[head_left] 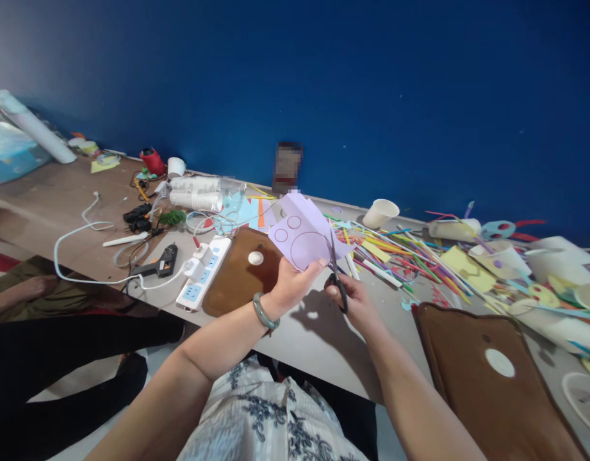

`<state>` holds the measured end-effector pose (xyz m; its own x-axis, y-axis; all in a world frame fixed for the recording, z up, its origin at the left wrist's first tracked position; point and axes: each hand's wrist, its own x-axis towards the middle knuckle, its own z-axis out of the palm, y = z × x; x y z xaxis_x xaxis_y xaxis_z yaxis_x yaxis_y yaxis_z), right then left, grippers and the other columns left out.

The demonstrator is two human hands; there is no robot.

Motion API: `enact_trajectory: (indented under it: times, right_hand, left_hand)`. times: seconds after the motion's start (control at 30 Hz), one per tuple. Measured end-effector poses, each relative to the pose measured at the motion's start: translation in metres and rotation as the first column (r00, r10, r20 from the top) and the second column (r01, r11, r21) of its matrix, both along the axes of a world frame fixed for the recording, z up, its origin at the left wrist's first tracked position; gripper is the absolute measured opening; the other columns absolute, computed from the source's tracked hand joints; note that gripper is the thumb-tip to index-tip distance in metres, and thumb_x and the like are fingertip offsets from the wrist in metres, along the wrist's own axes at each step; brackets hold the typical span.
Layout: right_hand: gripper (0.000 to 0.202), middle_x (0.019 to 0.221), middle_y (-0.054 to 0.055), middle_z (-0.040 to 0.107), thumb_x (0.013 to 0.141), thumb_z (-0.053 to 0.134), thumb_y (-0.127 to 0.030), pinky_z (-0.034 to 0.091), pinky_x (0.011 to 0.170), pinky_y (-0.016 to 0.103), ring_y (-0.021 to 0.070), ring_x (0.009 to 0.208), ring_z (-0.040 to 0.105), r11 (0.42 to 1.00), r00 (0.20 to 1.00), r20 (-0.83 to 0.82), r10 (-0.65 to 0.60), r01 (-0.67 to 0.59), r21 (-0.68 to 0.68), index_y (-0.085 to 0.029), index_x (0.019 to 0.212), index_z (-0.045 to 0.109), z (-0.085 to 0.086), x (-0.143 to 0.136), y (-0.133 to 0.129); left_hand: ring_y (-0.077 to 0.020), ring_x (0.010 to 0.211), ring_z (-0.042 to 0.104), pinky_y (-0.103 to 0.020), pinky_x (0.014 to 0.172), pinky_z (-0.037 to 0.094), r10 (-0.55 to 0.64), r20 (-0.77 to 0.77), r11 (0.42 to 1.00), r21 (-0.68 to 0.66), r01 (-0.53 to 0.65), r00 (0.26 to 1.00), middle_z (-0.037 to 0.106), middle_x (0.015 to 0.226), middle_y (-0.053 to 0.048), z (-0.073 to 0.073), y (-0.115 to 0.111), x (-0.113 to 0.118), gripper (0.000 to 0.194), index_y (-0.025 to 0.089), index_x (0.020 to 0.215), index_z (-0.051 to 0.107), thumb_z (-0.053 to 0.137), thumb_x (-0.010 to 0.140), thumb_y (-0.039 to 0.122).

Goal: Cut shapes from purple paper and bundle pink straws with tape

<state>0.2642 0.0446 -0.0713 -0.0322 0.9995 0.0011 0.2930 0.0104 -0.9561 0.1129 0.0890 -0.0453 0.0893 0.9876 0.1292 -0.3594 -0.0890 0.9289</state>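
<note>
My left hand [297,285] grips a sheet of purple paper [299,224] by its lower edge, thumb on top. Several circles are drawn on the sheet, one large and others small. In my right hand [352,301] is a pair of scissors [340,288] with dark handles. Their blades lie at the right part of the paper, beside the large circle. Whether the blades are closed on the paper I cannot make out. Both hands are above the table's front part.
A power strip [205,272], a black glue gun [164,261] and cables lie left. Brown mats [241,272] flank my hands. Colourful pipe cleaners [419,256], a paper cup [381,212] and paper crafts [501,259] spread rightward. A phone [287,166] leans on the blue wall. Another person sits left.
</note>
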Motion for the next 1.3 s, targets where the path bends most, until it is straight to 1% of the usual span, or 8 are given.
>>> enact_trajectory:
  times: [0.27,0.47,0.7,0.83,1.0,1.3]
  right_hand:
    - [0.049,0.059,-0.003,0.044,0.075,0.067,-0.063,0.030,0.053,0.028,0.0123,0.057,0.036,1.000,1.000,0.001,-0.003,0.003,-0.007,-0.021,0.062,0.047,-0.0001,0.0000,0.0003]
    - [0.047,0.058,-0.003,0.045,0.076,0.068,-0.061,0.030,0.053,0.028,0.0123,0.057,0.037,1.000,1.000,-0.017,0.003,-0.003,-0.014,-0.021,0.062,0.048,-0.0023,0.0012,0.0009]
    - [0.047,0.057,-0.003,0.045,0.076,0.069,-0.060,0.030,0.053,0.028,0.0122,0.056,0.037,1.000,1.000,-0.028,0.003,-0.003,-0.020,-0.021,0.061,0.047,-0.0019,0.0002,0.0008]
    - [0.048,0.057,-0.003,0.044,0.075,0.070,-0.060,0.030,0.053,0.028,0.0118,0.055,0.037,1.000,0.999,-0.035,-0.002,0.001,-0.008,-0.021,0.061,0.048,-0.0016,-0.0009,0.0010]
    - [0.050,0.057,-0.003,0.044,0.075,0.069,-0.063,0.030,0.052,0.028,0.0118,0.056,0.038,1.000,0.999,-0.039,0.009,-0.009,-0.012,-0.020,0.061,0.048,-0.0017,-0.0025,0.0007]
    - [0.048,0.059,-0.003,0.043,0.076,0.068,-0.064,0.028,0.054,0.028,0.0122,0.057,0.037,1.000,0.999,-0.038,0.000,0.000,0.007,-0.020,0.065,0.053,0.0028,-0.0022,-0.0012]
  left_hand:
    - [-0.0135,0.070,0.064,-0.027,0.072,0.054,0.001,-0.009,1.000,-0.026,-0.001,1.000,0.070,0.072,-0.003,0.0018,0.0006,-0.0008,0.019,0.016,0.075,0.068,0.078,0.073,0.032]
    - [-0.0128,0.067,0.062,-0.027,0.070,0.054,0.000,-0.025,1.000,-0.009,-0.001,1.000,0.068,0.070,-0.002,0.0021,0.0008,-0.0017,0.021,0.015,0.070,0.068,0.077,0.074,0.034]
    - [-0.0123,0.064,0.060,-0.025,0.067,0.052,0.029,-0.076,0.999,0.041,-0.026,0.997,0.065,0.064,-0.002,-0.0043,0.0032,-0.0032,0.031,0.015,0.065,0.067,0.073,0.079,0.041]
    - [-0.0121,0.065,0.061,-0.025,0.069,0.053,0.021,-0.055,0.998,0.056,-0.018,0.998,0.065,0.064,-0.002,-0.0049,0.0038,-0.0031,0.034,0.015,0.064,0.066,0.074,0.079,0.044]
    - [-0.0111,0.064,0.060,-0.024,0.066,0.053,-0.011,-0.023,1.000,0.020,0.012,1.000,0.066,0.066,-0.002,-0.0006,0.0017,-0.0025,0.036,0.013,0.067,0.067,0.077,0.076,0.047]
    - [-0.0102,0.063,0.058,-0.023,0.065,0.051,-0.054,-0.025,0.998,-0.039,0.053,0.998,0.065,0.066,-0.001,0.0023,-0.0019,-0.0011,0.026,0.014,0.069,0.066,0.079,0.072,0.037]
